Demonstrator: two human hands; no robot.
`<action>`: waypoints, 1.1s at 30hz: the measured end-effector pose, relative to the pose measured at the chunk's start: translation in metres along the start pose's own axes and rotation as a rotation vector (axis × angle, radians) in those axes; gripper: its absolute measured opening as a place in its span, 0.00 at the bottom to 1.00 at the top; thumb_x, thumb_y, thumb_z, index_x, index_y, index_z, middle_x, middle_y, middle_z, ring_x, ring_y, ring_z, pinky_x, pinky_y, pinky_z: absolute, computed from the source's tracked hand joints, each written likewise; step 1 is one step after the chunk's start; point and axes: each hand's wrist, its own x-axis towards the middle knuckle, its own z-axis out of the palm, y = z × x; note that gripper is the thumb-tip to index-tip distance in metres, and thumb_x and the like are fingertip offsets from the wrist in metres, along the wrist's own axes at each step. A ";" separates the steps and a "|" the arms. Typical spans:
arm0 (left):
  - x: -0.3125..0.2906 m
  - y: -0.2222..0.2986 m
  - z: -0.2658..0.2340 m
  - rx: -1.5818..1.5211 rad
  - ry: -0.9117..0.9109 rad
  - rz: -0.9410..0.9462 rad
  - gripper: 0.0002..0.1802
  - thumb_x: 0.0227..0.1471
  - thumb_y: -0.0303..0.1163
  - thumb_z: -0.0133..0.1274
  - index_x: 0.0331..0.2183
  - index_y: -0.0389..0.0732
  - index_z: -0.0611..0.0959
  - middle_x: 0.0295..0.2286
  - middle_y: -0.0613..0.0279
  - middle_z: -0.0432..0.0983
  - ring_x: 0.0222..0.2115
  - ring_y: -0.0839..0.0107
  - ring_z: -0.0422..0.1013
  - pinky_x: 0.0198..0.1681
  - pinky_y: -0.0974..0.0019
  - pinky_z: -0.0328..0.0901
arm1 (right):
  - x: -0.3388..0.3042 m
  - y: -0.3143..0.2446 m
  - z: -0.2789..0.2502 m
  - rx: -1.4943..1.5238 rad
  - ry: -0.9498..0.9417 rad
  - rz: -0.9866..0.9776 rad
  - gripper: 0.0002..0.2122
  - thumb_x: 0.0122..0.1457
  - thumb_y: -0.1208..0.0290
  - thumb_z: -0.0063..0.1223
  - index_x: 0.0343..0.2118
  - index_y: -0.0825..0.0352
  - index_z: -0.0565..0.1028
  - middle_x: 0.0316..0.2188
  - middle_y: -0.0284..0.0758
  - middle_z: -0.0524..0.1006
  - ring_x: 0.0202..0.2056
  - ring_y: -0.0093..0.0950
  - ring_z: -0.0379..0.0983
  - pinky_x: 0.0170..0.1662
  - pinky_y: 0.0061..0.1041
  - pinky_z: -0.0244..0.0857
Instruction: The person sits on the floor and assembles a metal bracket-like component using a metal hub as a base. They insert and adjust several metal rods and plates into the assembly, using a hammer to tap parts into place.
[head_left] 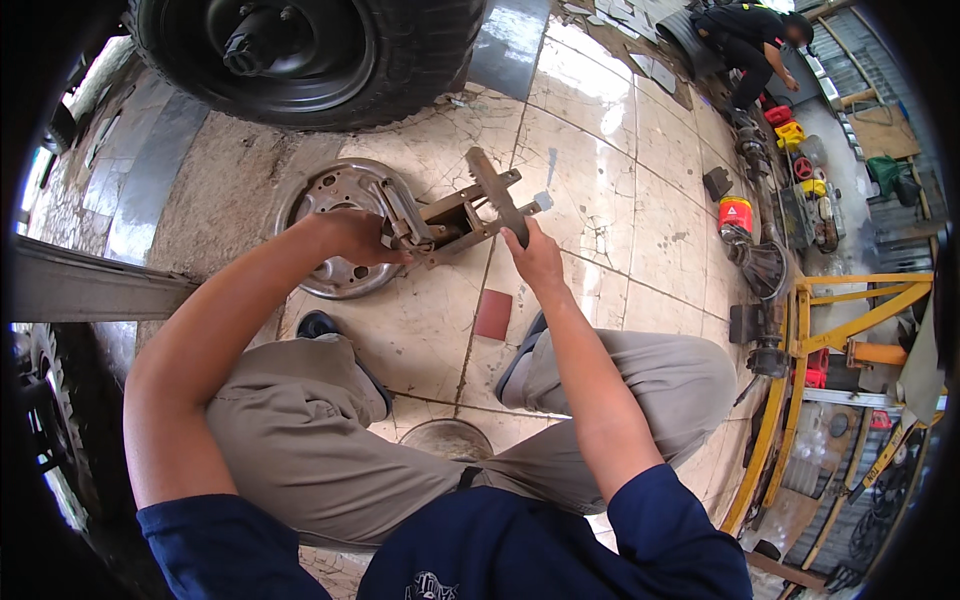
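My left hand is closed on the near-left end of a rusty rectangular steel bracket. The bracket is held above the floor, partly over a round silver brake backing plate. In my right hand is the lower end of a brown wire brush, my fingers wrapped round it. The brush lies across the bracket's far end, its bristled edge toward the left. A small silver lever-like piece shows beside my left fingers; whether it belongs to the bracket or the plate I cannot tell.
A dark red square of sandpaper lies on the tiles between my feet. A large tyred wheel stands ahead on the left. To the right are a red can, an axle part and a yellow steel frame. Another person bends at the far right.
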 end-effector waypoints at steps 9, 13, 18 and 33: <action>0.005 0.007 -0.003 0.052 -0.057 -0.031 0.36 0.55 0.69 0.41 0.54 0.55 0.75 0.47 0.50 0.76 0.51 0.51 0.70 0.55 0.54 0.64 | 0.013 0.015 -0.005 -0.147 0.219 -0.167 0.23 0.60 0.51 0.51 0.48 0.65 0.70 0.31 0.47 0.80 0.34 0.51 0.77 0.38 0.47 0.70; 0.006 0.002 0.001 0.059 -0.041 -0.007 0.36 0.55 0.69 0.41 0.55 0.56 0.75 0.48 0.51 0.75 0.51 0.51 0.70 0.55 0.54 0.64 | 0.010 0.004 -0.010 -0.175 -0.042 -0.026 0.21 0.60 0.50 0.51 0.44 0.65 0.69 0.30 0.46 0.80 0.33 0.50 0.77 0.37 0.47 0.70; 0.016 -0.005 0.008 0.064 -0.048 0.010 0.35 0.55 0.68 0.42 0.55 0.55 0.74 0.49 0.53 0.75 0.52 0.52 0.69 0.56 0.55 0.63 | 0.013 -0.004 -0.016 -0.229 -0.049 0.053 0.21 0.61 0.49 0.49 0.43 0.66 0.69 0.27 0.48 0.80 0.33 0.50 0.78 0.36 0.47 0.70; 0.013 0.000 0.002 0.102 -0.053 -0.025 0.36 0.56 0.67 0.41 0.56 0.55 0.73 0.52 0.52 0.72 0.55 0.54 0.67 0.58 0.55 0.62 | 0.013 -0.005 -0.008 -0.196 0.014 0.117 0.23 0.62 0.47 0.47 0.41 0.67 0.68 0.26 0.50 0.79 0.32 0.51 0.77 0.34 0.47 0.70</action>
